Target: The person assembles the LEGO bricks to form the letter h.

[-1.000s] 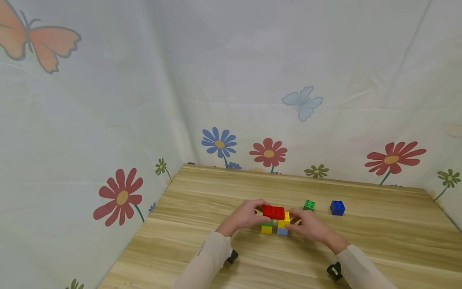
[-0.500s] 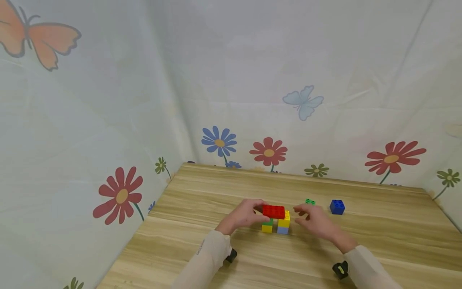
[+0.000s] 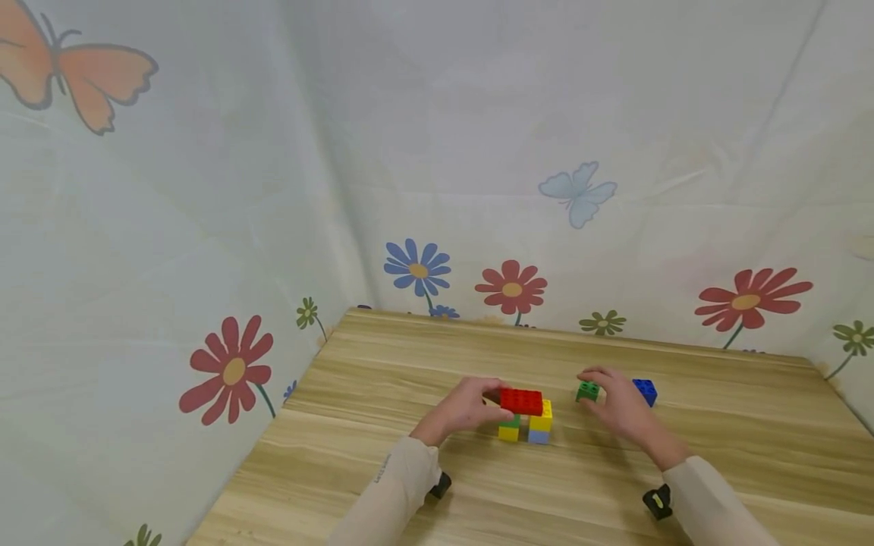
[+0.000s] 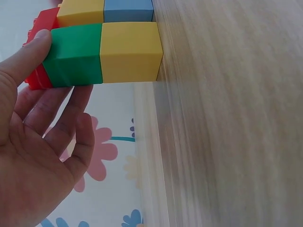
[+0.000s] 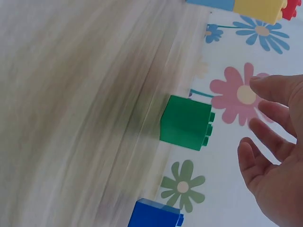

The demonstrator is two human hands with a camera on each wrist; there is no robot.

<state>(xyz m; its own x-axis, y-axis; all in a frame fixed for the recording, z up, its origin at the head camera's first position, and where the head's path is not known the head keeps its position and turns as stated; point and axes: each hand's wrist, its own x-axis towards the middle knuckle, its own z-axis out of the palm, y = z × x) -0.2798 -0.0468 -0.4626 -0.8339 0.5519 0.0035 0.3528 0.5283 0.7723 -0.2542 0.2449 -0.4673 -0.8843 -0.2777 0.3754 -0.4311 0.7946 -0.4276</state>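
Note:
A small arch of toy building bricks stands on the table, a red brick (image 3: 522, 402) lying across two stacks. One stack is a green brick (image 4: 73, 54) on a yellow brick (image 4: 130, 52); the other is a yellow brick (image 3: 542, 419) on a light blue brick (image 3: 539, 437). My left hand (image 3: 467, 404) pinches the arch's left end, thumb on the near side and fingers behind. Above a loose green brick (image 5: 185, 123), my right hand (image 3: 620, 406) has its fingers spread and bent; the right wrist view shows a gap between them and the brick.
A dark blue brick (image 3: 645, 391) sits to the right of the loose green one, partly behind my right hand. The wooden table (image 3: 410, 349) ends at a flower-printed cloth wall (image 3: 437, 189) at the back and left.
My right hand has let go of the arch's right side and moved right, to the loose green brick. The left hand has stayed on the arch.

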